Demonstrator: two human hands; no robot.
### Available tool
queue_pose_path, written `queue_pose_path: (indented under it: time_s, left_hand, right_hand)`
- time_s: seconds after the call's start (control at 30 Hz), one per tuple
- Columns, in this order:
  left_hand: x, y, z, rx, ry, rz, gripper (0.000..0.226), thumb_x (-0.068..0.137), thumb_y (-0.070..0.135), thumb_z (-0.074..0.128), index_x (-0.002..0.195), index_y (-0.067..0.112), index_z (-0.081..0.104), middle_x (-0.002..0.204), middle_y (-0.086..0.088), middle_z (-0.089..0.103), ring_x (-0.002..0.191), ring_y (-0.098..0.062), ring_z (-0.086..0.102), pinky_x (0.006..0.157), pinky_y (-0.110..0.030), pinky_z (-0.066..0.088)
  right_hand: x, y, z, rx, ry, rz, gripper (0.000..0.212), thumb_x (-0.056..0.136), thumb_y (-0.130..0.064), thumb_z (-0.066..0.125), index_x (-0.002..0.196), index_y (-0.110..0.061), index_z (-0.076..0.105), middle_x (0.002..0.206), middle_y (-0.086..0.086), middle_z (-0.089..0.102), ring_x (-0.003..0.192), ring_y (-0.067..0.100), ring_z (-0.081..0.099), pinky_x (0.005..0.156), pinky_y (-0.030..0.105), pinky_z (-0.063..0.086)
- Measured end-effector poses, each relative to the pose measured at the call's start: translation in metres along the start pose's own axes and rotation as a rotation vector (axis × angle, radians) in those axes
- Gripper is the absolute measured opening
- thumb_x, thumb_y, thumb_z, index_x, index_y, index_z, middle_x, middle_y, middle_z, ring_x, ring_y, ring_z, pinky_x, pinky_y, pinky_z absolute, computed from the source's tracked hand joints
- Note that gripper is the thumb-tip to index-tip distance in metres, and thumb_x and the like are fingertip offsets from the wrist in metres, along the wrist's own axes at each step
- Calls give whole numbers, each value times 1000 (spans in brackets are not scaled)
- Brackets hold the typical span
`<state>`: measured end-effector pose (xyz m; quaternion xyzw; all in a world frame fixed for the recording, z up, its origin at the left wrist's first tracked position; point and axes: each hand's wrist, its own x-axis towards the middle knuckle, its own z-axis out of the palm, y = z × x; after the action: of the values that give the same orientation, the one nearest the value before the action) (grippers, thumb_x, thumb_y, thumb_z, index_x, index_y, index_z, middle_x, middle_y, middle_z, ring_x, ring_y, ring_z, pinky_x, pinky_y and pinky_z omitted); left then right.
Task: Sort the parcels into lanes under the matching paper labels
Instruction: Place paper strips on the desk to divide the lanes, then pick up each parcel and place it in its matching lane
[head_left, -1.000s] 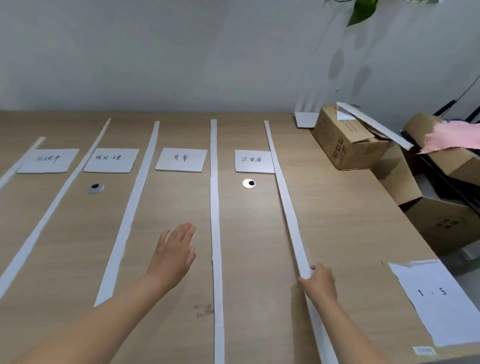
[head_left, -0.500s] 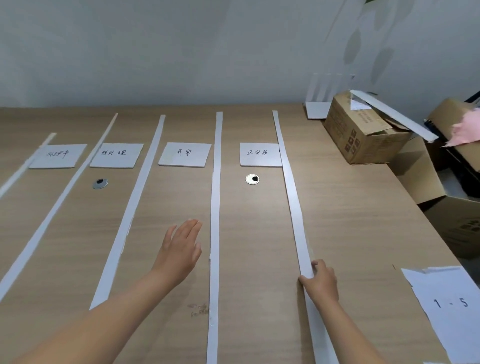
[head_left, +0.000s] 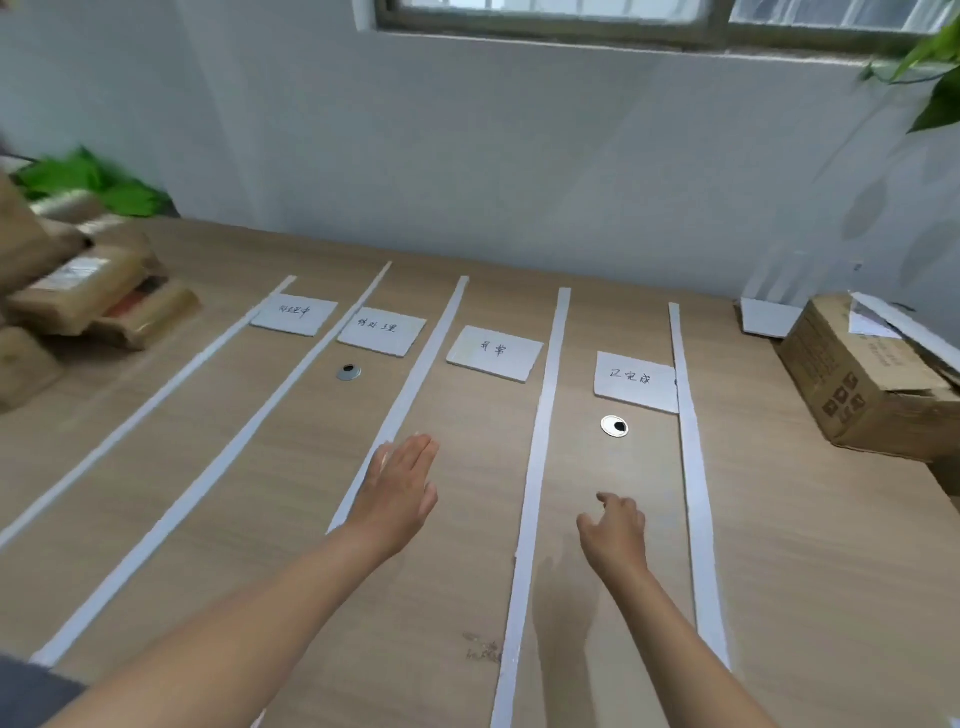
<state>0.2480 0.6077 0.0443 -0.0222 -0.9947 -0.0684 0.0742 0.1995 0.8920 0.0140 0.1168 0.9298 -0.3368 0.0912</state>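
Observation:
Several white paper strips divide the wooden table (head_left: 810, 530) into lanes. Near the top of each lane lies a handwritten paper label: far-left label (head_left: 294, 315), second label (head_left: 382, 332), third label (head_left: 494, 353), right label (head_left: 635, 381). A pile of brown parcels (head_left: 88, 296) sits at the table's far left, blurred. My left hand (head_left: 401, 493) stretches forward with straight fingers over the strip (head_left: 410, 389) left of the third lane, holding nothing. My right hand (head_left: 615, 530) hovers over the right lane, fingers loosely curled, empty.
A cardboard box (head_left: 852, 384) stands at the right edge of the table. Two round metal grommets (head_left: 614, 426) are set in the tabletop, one in the second lane (head_left: 348, 372). Green plants show at the far left and upper right.
The view swung left and up, bringing the parcel pile into sight. My right hand let go of the rightmost strip and moved left into the lane. My left hand reached further forward.

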Motion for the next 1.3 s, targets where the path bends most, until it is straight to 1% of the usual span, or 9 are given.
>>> queue_pose_path:
  time_s: [0.2, 0.3, 0.37, 0.47, 0.6, 0.83, 1.0, 1.17, 1.3]
  left_hand:
    - [-6, -82, -72, -20, 164, -155, 55, 103, 32, 27, 155, 14, 23, 162, 2, 23, 151, -12, 14, 122, -41, 7]
    - [-21, -137, -116, 8, 263, -229, 71, 94, 42, 7, 155, 13, 24, 163, 1, 23, 151, -13, 17, 122, -42, 8]
    - [-38, -176, -144, 26, 327, -268, 70, 94, 42, 8, 155, 12, 26, 163, -1, 24, 150, -15, 20, 121, -45, 11]
    - [-72, -235, -180, 63, 423, -319, 60, 100, 36, 24, 155, 12, 28, 163, -3, 25, 150, -17, 22, 120, -48, 15]
    - [-130, -314, -210, 98, 493, -384, 60, 100, 34, 26, 155, 12, 26, 163, -2, 22, 151, -15, 18, 121, -50, 17]
    - [-241, -455, -247, 203, 496, -551, 59, 102, 37, 22, 155, 12, 26, 163, -2, 24, 151, -17, 18, 121, -49, 13]
    - [-311, -539, -243, 200, 459, -721, 64, 99, 40, 17, 155, 10, 28, 163, -5, 25, 151, -18, 20, 120, -51, 13]
    - [-319, -593, -247, 203, 447, -756, 66, 98, 41, 14, 155, 9, 27, 163, -4, 24, 151, -16, 19, 119, -53, 16]
    - [-295, -633, -246, 181, 444, -761, 71, 95, 45, 7, 157, 13, 21, 165, 0, 16, 152, -13, 11, 122, -48, 6]
  right_hand:
    - [-32, -176, 34, 48, 27, -448, 56, 100, -24, 50, 151, -10, 34, 154, 6, 38, 145, 22, 28, 117, 36, 26]
    - [-63, -262, 53, 48, 54, -635, 59, 102, -25, 47, 155, -11, 27, 161, 4, 28, 151, 20, 17, 123, 37, 17]
    - [-87, -313, 71, 27, 81, -755, 61, 103, -26, 44, 157, -11, 21, 164, 3, 22, 153, 20, 10, 125, 37, 10]
    - [-132, -381, 107, 1, 98, -883, 64, 104, -29, 42, 159, -12, 15, 166, 2, 15, 154, 18, 4, 124, 36, 4]
    - [-202, -454, 169, -7, 38, -1005, 64, 104, -31, 40, 159, -14, 13, 167, 0, 11, 155, 16, 0, 126, 41, 4]
    - [-315, -565, 273, 15, -62, -1146, 66, 103, -33, 43, 159, -16, 13, 167, -1, 11, 154, 15, 0, 126, 41, 3]
    - [-359, -605, 334, -20, -147, -1171, 66, 103, -33, 40, 160, -17, 10, 167, -2, 7, 154, 15, -2, 126, 42, 2]
    - [-355, -637, 387, -34, -216, -1129, 66, 103, -34, 39, 160, -18, 9, 168, -2, 6, 154, 15, -4, 126, 44, 3]
    - [-336, -670, 430, -27, -230, -1101, 68, 103, -36, 43, 159, -18, 10, 167, -2, 8, 154, 16, -3, 126, 44, 4]
